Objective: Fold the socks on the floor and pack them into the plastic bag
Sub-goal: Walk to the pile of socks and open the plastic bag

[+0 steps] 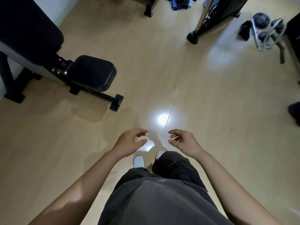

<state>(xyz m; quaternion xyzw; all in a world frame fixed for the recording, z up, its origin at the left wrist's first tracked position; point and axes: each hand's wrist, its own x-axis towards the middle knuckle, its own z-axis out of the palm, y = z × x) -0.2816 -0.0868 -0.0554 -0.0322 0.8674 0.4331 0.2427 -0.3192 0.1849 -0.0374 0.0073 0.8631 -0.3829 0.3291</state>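
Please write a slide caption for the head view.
Standing person, left hand and right hand loosely curled, over wooden floor beside weight bench.

A pale, glaring patch [146, 146] just under my left fingers [141, 132] is washed out. Film or light on the floor [211, 143], pinched or not, I cannot tell. Far beyond my fingers, a dark and blue heap [177, 3] is cut by the top edge and too small to name. Beyond my right fingers [174, 132], a power strip [256, 33] is smeared by blur. A dark shape [294, 114] is cut by the right edge, a padded exercise frame [29, 38] by the left. Below my fingers, trouser legs [172, 164] hide most of my right foot [159, 153].
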